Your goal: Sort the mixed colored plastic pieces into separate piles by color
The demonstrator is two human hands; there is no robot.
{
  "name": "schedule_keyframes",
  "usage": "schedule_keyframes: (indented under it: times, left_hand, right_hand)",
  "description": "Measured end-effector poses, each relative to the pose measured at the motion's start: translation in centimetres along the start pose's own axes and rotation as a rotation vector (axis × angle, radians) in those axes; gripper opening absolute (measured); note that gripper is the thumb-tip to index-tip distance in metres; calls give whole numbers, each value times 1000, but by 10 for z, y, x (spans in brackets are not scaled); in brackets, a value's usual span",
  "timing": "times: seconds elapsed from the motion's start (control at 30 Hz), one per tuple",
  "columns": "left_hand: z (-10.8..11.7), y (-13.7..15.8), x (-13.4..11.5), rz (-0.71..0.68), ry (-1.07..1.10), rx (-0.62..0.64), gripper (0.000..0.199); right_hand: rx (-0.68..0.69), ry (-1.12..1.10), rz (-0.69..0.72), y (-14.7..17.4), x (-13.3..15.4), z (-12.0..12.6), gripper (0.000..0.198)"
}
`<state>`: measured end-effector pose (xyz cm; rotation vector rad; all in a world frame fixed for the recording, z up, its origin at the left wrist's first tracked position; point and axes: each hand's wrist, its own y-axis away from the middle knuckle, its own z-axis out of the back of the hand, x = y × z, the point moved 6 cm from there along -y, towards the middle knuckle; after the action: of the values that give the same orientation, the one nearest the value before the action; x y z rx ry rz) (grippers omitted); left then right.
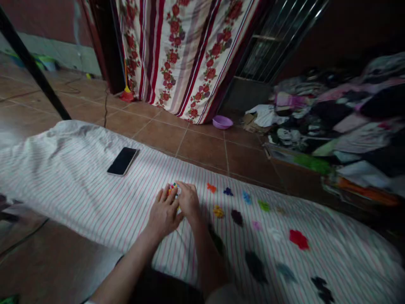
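Note:
A small patch of multicoloured bead-like pieces (pixel 173 191) lies on the striped cloth, partly covered by both hands. My left hand (pixel 162 214) rests palm down over its near left side, fingers spread and stretched forward. From the right, my right hand (pixel 189 202) reaches in with its fingers bent and close together at the patch. Whatever may be between those fingertips is hidden. Right of the hands lie sorted little piles, among them orange (pixel 211 188), dark blue (pixel 228 191), yellow (pixel 218 211), dark brown (pixel 237 217) and red (pixel 298 239).
The striped cloth (pixel 79 169) covers a long surface, with a phone (pixel 122 161) lying on its left part. More piles, such as light blue (pixel 247 197) and green (pixel 263 205), spread rightward. Beyond are a purple basin (pixel 222 122), a floral curtain (pixel 190 55) and heaped clothes (pixel 363 122).

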<state>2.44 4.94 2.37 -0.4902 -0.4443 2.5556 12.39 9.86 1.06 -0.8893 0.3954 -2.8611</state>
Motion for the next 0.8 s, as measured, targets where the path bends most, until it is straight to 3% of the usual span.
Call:
schedule_keyframes:
  times: [0.43,0.8]
  left_hand:
    - [9,2,17,-7,87,-43,29]
    - [9,13,14,-78,49,-31,36]
  right_hand:
    - [-23,31,-4,5,-1,4,25]
    - [-63,-53,-78,7,-19,28,30]
